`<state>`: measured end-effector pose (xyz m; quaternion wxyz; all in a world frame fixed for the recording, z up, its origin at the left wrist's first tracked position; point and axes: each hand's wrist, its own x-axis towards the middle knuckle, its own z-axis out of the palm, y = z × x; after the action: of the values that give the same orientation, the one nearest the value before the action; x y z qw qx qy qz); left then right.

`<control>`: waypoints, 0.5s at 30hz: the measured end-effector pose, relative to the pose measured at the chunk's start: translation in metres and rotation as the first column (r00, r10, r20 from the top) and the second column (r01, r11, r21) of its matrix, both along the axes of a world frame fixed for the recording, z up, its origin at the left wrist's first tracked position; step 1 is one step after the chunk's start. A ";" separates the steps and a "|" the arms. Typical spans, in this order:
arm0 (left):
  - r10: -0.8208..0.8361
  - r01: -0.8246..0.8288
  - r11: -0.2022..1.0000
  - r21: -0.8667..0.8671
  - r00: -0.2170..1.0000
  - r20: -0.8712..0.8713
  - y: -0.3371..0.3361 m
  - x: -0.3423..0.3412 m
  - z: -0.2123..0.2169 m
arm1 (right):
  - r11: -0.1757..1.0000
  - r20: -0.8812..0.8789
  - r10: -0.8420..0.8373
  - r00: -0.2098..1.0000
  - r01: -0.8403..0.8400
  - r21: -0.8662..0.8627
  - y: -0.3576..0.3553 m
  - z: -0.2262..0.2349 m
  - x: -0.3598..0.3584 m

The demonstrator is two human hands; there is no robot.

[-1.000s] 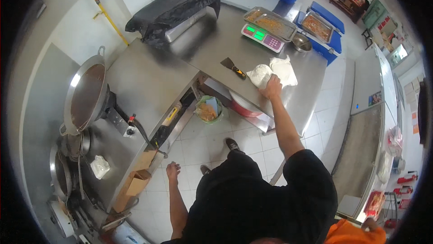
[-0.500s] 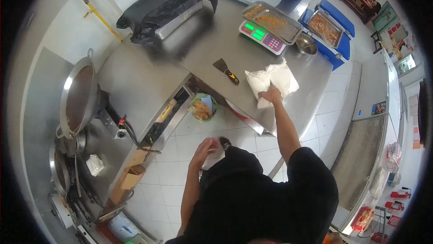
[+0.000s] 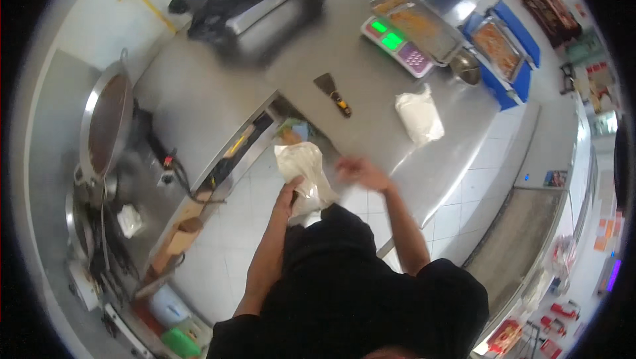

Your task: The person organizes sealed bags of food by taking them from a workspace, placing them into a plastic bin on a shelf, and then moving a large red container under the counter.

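A white plastic bag with a filled look (image 3: 306, 177) is upright in front of my body, over the floor. My left hand (image 3: 291, 192) is closed around its lower left side, the thumb across the front. What the bag contains does not show. My right hand (image 3: 363, 173) is to the right of the bag, apart from it, blurred by motion, with its fingers loosely spread and nothing visible in them. A second white bag (image 3: 420, 117) lies on the steel table (image 3: 371, 123). Left of that bag lies a scraper with a black and yellow handle (image 3: 333, 96).
A scale with green displays (image 3: 397, 46) carries a metal tray of orange-brown food (image 3: 424, 24). Beside it are a steel bowl (image 3: 465, 68) and a blue cooler box (image 3: 510, 94) bearing another tray. A large wok (image 3: 106, 123) stands left. A lined bin (image 3: 291, 132) is below the table edge.
One white bag has left the table and is now in my left hand, close to my body. My right hand has drawn back from the table toward the left. The view has shifted slightly.
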<state>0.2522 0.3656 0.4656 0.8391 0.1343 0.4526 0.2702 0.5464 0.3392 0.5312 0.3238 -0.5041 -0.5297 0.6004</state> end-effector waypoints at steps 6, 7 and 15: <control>0.282 -0.287 0.958 -0.026 0.952 -0.118 -0.066 -0.138 0.018 | 0.917 0.962 -0.242 -0.128 0.294 0.270 0.072 -0.031 0.198; 0.305 -0.310 0.949 -0.064 0.949 -0.075 -0.079 -0.162 0.020 | 0.963 0.972 -0.198 -0.126 0.157 0.217 0.077 -0.047 0.235; 0.538 -0.606 0.796 -0.015 0.718 -0.443 -0.253 -0.265 0.053 | 0.912 0.947 -0.190 0.260 0.404 0.072 0.076 -0.047 0.237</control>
<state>-0.0127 0.1129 0.5182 0.6054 -0.0254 0.6597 0.4446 0.7839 0.4154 0.4844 0.0152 -0.8744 -0.4542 0.1699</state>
